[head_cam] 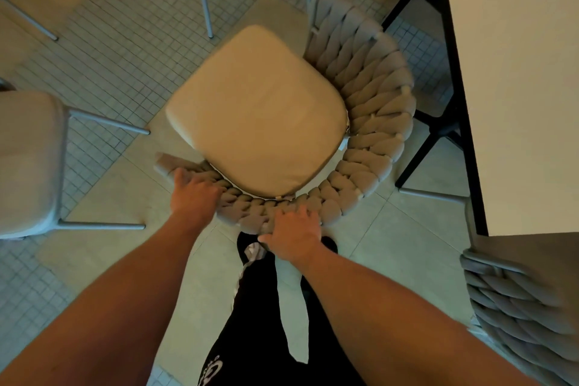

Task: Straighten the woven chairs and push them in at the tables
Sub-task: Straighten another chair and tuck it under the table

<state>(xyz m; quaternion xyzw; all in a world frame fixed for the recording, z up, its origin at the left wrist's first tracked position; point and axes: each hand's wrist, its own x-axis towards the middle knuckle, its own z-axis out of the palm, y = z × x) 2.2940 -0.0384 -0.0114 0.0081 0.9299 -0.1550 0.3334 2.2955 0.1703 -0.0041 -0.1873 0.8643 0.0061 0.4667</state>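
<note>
Both hands are laid on the woven back of the chair [369, 122]. With the left hand [195, 194], fingers closed over the rim, the back's near-left end is gripped; with the right hand [293, 235], fingers curled over the braid, the middle of the curve is held. Beyond the hands the cushion [257, 112] is seen, turned askew. To the right of the right hand the table [517, 72] stands, apart from the chair.

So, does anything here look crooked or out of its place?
Yes. The woven chair held by the left hand and right hand stands in the aisle, turned at an angle to the table, its cushion not under the tabletop.
</note>
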